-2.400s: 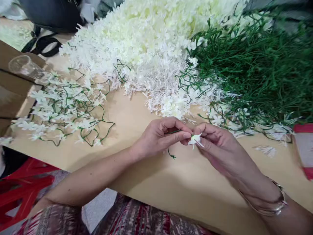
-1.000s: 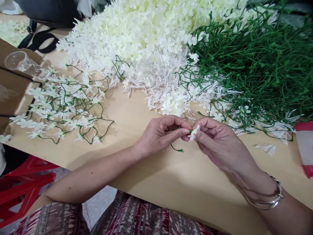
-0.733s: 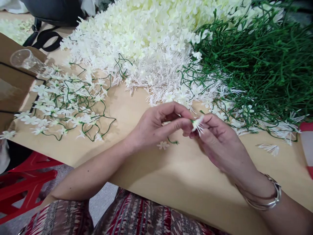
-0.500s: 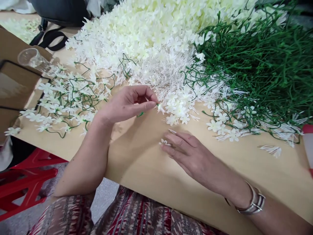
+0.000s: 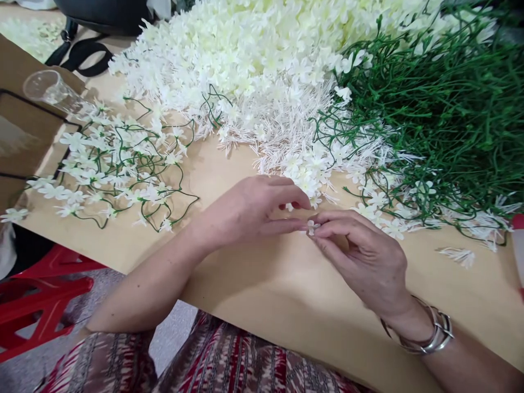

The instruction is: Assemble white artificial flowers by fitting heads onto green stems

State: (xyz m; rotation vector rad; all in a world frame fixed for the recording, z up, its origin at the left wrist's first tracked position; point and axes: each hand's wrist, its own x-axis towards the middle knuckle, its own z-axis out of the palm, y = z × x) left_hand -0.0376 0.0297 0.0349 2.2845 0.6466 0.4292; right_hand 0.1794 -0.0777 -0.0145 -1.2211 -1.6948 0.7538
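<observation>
My right hand [image 5: 364,251] pinches a small white artificial flower [image 5: 313,227] between thumb and fingertips, above the table. From the left, my left hand [image 5: 262,210] reaches to the same flower. Its thumb tip is at the petals, and a gap shows between the thumb and the curved index finger; whether it touches the flower I cannot tell. Just behind the hands lies a small cluster of white blossoms [image 5: 303,177]. To the left, white flowers on green stems [image 5: 123,169] are spread over the table.
A large heap of white petals [image 5: 245,60] fills the back of the table [image 5: 245,284]. Green stems [image 5: 442,109] are piled at right. At left are a tipped clear plastic cup [image 5: 51,90], a cardboard box [image 5: 24,125] and a red stool [image 5: 53,300]. A black bag [image 5: 106,16] stands behind.
My left hand has moved right and nearer, up to my right hand, and no longer holds the green stem. My right hand has turned and shifted right and up, its fingers now closed on a flower.
</observation>
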